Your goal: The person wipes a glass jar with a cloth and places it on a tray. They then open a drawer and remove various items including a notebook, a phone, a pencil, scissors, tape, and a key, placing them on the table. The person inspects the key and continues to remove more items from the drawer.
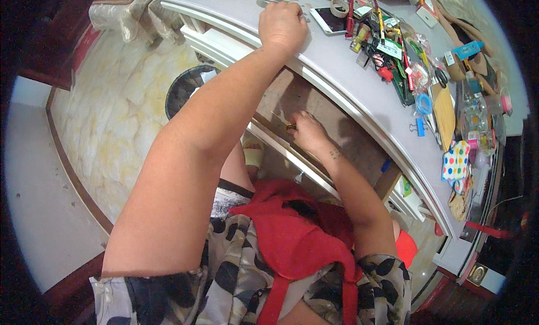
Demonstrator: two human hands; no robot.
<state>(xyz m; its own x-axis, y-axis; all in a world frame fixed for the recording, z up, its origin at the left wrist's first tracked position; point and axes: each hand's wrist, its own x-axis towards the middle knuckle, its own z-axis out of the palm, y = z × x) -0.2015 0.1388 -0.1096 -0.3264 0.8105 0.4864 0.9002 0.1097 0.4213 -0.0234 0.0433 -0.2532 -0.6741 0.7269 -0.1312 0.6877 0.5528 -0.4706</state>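
Observation:
My left hand [283, 28] is on the pale tabletop [342, 61] near its front edge, fingers curled under. Whatever it may hold is hidden beneath the fingers. Lower down, my right hand [309, 133] reaches into an open drawer [351, 114], close to its front panel. The fingers of that hand are pinched around something small and dark with a yellowish glint, too small to name. Most of the drawer's brown bottom shows bare, with a small blue object [386, 165] near its right end.
Right of my left hand lie a white phone [328, 20], a tape roll [339, 7] and a heap of pens and small tools. Farther right are black-handled scissors [441, 76], a blue binder clip [418, 127] and a polka-dot pouch [455, 161]. A black bin [178, 92] stands on the floor.

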